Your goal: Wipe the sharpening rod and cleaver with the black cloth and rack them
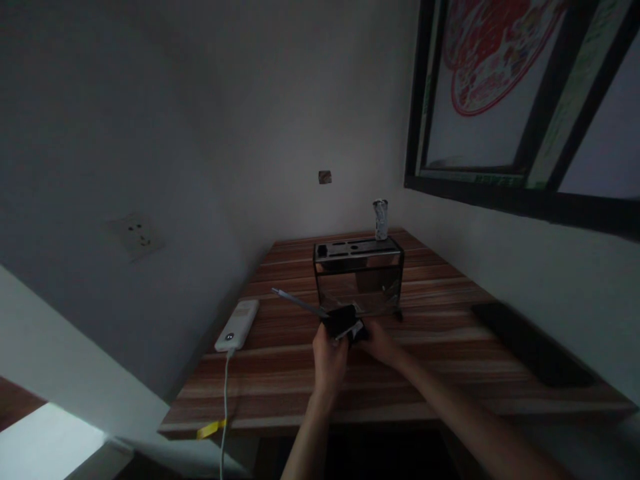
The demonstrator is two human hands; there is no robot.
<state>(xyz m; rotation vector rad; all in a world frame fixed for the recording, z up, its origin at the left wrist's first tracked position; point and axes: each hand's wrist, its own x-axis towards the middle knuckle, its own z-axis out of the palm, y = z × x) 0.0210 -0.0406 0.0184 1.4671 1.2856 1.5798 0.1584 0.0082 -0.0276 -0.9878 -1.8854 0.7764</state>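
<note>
Both hands meet at the middle of the wooden table, in front of a black-framed rack. My left hand [330, 347] is closed on a small black object [341, 321] from below and left. My right hand [377, 341] grips the same object at its right side. A thin light-coloured stick [300, 303] slants up to the left from the black object, and a small whitish piece lies across its front. Fine details of the object are too dark to tell. The rack [357, 249] stands just behind it, with clear panels and a slotted top.
A crumpled silvery cylinder [381, 220] stands on the rack. A white device [237, 325] with a cable [225, 400] lies at the left, near yellow tape [211, 429]. A flat black item [533, 343] lies at the right. Walls border the wooden table [280, 373].
</note>
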